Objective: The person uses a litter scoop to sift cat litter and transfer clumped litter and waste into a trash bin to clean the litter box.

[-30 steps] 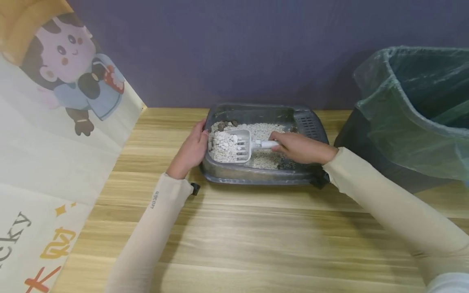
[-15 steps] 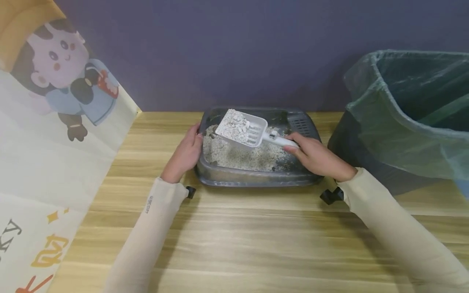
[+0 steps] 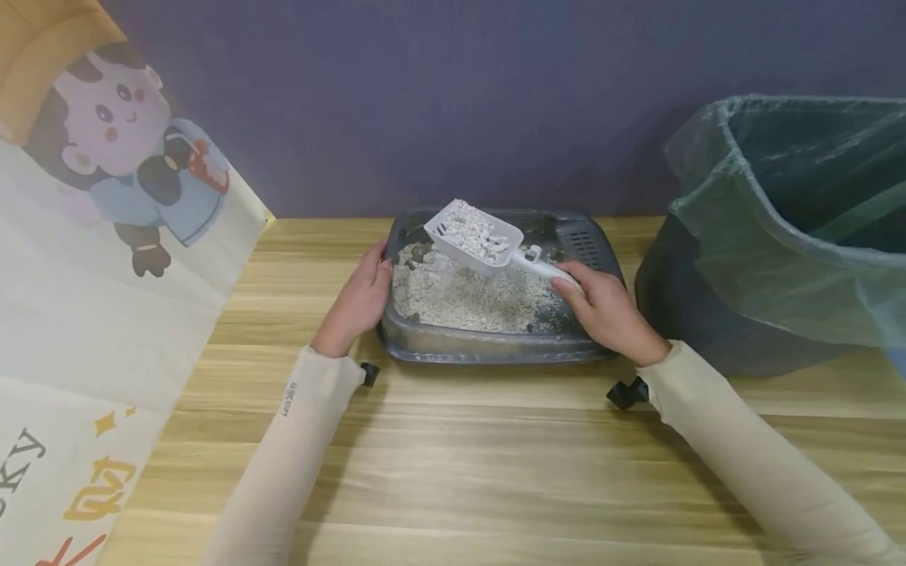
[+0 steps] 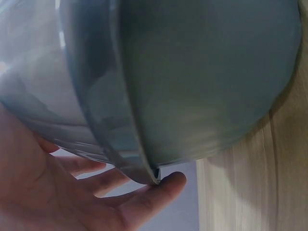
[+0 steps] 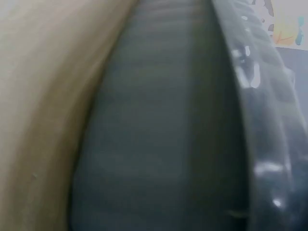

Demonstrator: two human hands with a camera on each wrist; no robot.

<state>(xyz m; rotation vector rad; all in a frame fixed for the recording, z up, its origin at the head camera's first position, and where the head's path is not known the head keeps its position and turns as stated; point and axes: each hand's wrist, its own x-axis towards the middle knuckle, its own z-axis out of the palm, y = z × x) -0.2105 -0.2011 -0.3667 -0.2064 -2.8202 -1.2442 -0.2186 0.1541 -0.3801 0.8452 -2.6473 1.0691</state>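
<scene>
A grey litter box [image 3: 488, 347] stands on the wooden surface, with pale litter [image 3: 460, 303] and a few dark clumps inside. My right hand [image 3: 612, 312] grips the handle of a white slotted litter scoop [image 3: 506, 258]. The scoop hangs tilted above the box, its tray loaded with whitish litter. At the box's left end, my left hand [image 3: 361, 299] holds the rim. In the left wrist view several fingers [image 4: 154, 199] lie at the lip of the rim. The right wrist view shows the box's side wall [image 5: 159, 115], blurred, without the hand or scoop.
Close to the box's right end stands a dark grey bin [image 3: 708, 322], lined with a translucent green bag [image 3: 778, 275]. A dark blue wall [image 3: 439, 102] rises behind the box. On the left is a white panel [image 3: 85, 338] with a cartoon figure.
The loaded scoop has risen from the litter and tilted, its tray shifting up and right, with litter heaped farther back in it. My left hand stays at the box's left rim.
</scene>
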